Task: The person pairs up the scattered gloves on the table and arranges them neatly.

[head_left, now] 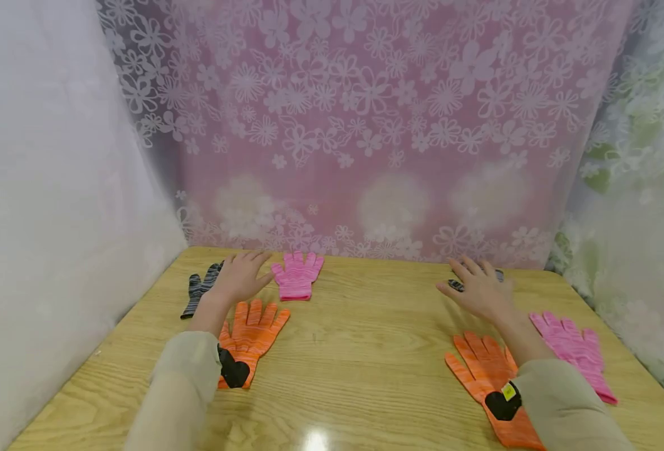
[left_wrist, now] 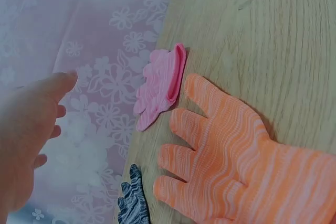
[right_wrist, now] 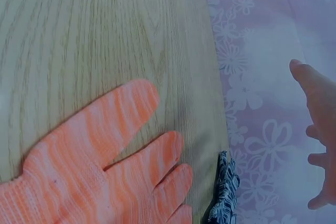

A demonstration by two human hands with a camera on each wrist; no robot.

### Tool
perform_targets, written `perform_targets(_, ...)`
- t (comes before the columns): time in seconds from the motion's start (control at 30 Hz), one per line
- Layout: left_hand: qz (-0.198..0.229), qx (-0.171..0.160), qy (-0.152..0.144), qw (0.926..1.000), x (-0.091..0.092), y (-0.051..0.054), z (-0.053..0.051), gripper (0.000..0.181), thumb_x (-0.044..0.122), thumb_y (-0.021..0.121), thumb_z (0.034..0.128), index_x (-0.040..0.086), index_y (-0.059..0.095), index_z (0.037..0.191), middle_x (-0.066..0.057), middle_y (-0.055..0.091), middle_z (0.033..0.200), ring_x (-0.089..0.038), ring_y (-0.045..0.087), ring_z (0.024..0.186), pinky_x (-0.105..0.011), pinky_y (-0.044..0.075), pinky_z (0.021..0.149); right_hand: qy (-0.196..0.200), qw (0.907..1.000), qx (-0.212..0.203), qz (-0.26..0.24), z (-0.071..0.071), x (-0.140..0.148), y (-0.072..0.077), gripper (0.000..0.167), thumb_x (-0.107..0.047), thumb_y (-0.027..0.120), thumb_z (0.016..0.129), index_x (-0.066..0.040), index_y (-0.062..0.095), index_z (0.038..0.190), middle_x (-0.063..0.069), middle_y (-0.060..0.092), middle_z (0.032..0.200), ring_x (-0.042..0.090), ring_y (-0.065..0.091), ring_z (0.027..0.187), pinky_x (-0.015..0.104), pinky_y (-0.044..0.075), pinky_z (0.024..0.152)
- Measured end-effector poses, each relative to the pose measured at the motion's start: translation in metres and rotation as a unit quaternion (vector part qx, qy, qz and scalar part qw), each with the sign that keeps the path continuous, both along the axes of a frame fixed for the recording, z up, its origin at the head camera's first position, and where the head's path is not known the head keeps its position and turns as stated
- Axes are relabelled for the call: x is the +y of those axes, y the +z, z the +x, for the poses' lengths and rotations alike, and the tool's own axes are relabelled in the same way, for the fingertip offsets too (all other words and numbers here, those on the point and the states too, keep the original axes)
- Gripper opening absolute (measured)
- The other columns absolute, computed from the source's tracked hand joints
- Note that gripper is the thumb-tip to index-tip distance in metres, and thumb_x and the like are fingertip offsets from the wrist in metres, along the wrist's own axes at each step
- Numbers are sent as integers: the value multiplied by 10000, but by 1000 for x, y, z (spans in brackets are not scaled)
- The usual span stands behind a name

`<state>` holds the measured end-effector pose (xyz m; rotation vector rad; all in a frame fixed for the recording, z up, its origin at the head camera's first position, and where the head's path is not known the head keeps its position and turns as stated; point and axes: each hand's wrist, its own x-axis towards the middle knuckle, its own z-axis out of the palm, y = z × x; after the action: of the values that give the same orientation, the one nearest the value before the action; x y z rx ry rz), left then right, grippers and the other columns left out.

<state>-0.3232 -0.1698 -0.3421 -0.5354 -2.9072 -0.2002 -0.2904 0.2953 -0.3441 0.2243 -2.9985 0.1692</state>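
My left hand [head_left: 238,277] is held above the table with its fingers spread, holding nothing. Under and around it lie a black-and-grey knit glove [head_left: 194,293], a pink glove [head_left: 297,279] and an orange glove [head_left: 259,329]. On the other side my right hand [head_left: 481,293], fingers also apart, hovers over a second black-and-grey glove [head_left: 456,285] and hides most of it. A second orange glove [head_left: 478,363] lies partly behind the right forearm, and a second pink glove [head_left: 580,351] lies to its right. Both wrist views show the hands raised off the gloves.
The wooden table [head_left: 354,351] carries the gloves in two groups, left and right. A pink flowered curtain [head_left: 366,125] hangs along its back edge. White sheeting [head_left: 56,188] stands on the left, a flowered curtain [head_left: 636,207] on the right.
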Motion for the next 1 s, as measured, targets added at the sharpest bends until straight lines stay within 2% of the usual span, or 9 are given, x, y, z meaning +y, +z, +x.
perform_targets(0.2,165,110,-93,9998,-4,0,4,459,325,532,935,45,513,1298,-175,499,1303,-384,415,1217,-564,255,1005,229,9997,17,-121,3,-10,5,816,-642,393,877,-96,248,1465,226,217,1471,501,141,1300,764,33,886)
perform_targets(0.4,209,36,-320,9993,-6,-5,9,383,280,573,917,24,588,1201,-158,576,1188,-351,517,1105,-522,374,929,291,9992,-126,-256,5,-15,0,836,-686,353,860,-105,280,1457,228,278,1446,522,208,1268,741,104,903)
perform_targets(0.5,174,-203,-421,9988,-6,-9,12,360,259,593,906,20,599,1176,-149,591,1149,-317,558,1038,-466,441,860,343,9991,-113,-199,7,-16,-4,826,-682,356,862,-99,310,1444,242,324,1418,520,259,1247,725,177,898)
perform_targets(0.67,157,-772,-519,9955,-6,-13,16,309,209,618,889,17,615,1130,-124,618,1080,-275,589,964,-422,471,813,443,9990,-59,-64,10,-16,-6,755,-606,416,890,-80,345,1426,258,369,1384,513,317,1220,707,243,881)
perform_targets(0.87,199,-1464,-581,9873,-7,-15,24,170,176,629,877,66,673,999,-34,638,927,-186,598,788,-394,487,733,552,9984,102,60,12,-15,-8,690,-538,467,903,-63,393,1398,252,431,1342,505,384,1173,662,329,848)
perform_targets(1.0,128,-1836,-609,9810,-10,-18,30,105,170,645,862,97,684,926,4,620,863,-143,564,713,-375,479,691,494,9987,71,60,14,-17,-9,688,-537,475,899,-61,404,1391,251,429,1345,517,379,1171,658,337,839)
